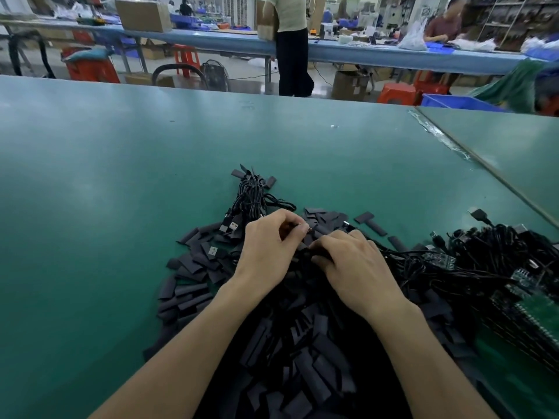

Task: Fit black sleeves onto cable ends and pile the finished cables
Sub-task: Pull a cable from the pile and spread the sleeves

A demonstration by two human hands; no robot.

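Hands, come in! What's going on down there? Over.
Left hand pinches a cable end. Right hand grips the cable. Sleeve heap underneath, finished cables behind. Nothing blocking.

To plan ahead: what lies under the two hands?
Loose black sleeves and black cables on the green table. What the left hand and right hand grip is hidden by their fingers.

text: none legible | labels: none legible | numbers: none legible

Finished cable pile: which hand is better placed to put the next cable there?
Probably the left hand: it lies just before the finished cable pile, while the right hand sits farther right, by the tangled cables.
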